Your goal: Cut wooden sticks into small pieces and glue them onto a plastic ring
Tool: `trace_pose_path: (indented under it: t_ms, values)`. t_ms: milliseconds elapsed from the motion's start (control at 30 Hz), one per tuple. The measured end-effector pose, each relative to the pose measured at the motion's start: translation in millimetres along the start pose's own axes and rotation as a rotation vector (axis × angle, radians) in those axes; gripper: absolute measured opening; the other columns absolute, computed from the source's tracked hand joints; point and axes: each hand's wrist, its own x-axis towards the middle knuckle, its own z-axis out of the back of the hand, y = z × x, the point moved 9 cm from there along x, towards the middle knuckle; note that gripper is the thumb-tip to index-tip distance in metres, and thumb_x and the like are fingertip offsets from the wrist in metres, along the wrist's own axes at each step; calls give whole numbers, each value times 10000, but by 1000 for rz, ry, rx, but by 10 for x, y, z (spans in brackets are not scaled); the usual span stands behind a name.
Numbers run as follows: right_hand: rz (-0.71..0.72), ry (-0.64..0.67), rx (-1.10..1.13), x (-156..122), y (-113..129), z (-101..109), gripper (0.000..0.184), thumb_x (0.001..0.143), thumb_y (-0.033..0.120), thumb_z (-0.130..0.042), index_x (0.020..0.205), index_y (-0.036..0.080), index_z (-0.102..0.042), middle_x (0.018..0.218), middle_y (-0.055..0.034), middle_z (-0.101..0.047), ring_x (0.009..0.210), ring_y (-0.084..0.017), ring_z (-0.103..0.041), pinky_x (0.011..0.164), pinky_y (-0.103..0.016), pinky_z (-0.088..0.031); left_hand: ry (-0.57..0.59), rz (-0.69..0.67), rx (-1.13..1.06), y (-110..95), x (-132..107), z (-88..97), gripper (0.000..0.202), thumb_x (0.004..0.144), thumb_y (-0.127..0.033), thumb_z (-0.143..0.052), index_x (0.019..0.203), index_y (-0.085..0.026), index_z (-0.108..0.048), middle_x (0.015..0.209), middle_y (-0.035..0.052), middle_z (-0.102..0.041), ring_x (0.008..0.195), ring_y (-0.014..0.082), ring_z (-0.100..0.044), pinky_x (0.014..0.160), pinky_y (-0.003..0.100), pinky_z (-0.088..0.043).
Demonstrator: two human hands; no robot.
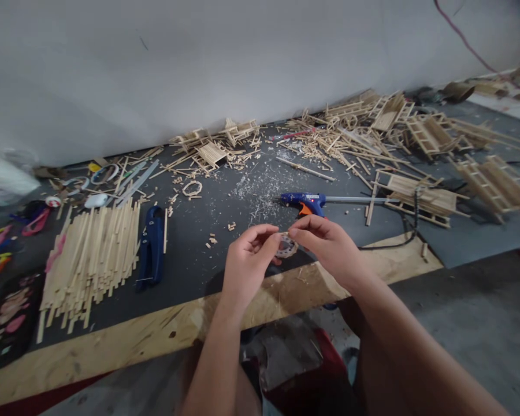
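My left hand [248, 263] and my right hand [325, 245] meet above the front edge of the dark work mat [190, 242]. Both pinch a small pale ring-shaped piece [286, 247] held between their fingertips; it is partly hidden by the fingers and I cannot make out its material. Just beyond the hands lies a blue and orange hot glue gun [305, 202] on the mat, with a glue stick poking out to the right and its black cord [409, 228] running off right.
A heap of cut wooden sticks [93, 254] lies at left beside blue cutting pliers [151, 245]. Small stick-built ladders and frames [420, 196] and loose offcuts [329, 144] crowd the back and right. A plywood board edge [156, 329] runs in front; a white wall stands behind.
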Motion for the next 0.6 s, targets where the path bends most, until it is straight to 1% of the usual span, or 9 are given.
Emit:
trace_pose_path:
  t_ms: [133, 300, 467, 600]
  values:
    - [20, -6, -45, -20, 33, 5, 156, 740, 334, -596, 758, 179, -606, 683, 16, -577, 644, -109, -499, 602, -237, -395, -7, -10, 6, -25, -2, -5, 176, 745, -328, -627, 846, -185, -652, 685, 12, -653, 561, 117, -589, 488, 223, -525]
    - [52, 8, -90, -24, 53, 4, 129, 743, 312, -587, 750, 183, -600, 704, 8, -600, 667, -118, -521, 626, -248, -414, -6, 11, -7, -15, 2, -10, 163, 737, -318, -634, 823, -181, -654, 671, 11, -648, 543, 111, -575, 461, 212, -512]
    - [68, 3, -106, -22, 52, 16, 134, 738, 318, -587, 743, 186, -604, 701, 6, -609, 662, -123, -536, 620, -254, -420, 19, 34, -25, 9, 6, -20, 167, 736, -321, -632, 822, -180, -658, 668, 24, -651, 593, 138, -595, 459, 223, -513]
    - [77, 19, -106, -26, 62, 4, 115, 740, 304, -586, 740, 191, -608, 698, 13, -617, 666, -122, -546, 629, -252, -420, 22, 45, -26, 25, 8, -21, 176, 731, -322, -633, 827, -177, -662, 680, 25, -654, 573, 133, -587, 452, 229, -510]
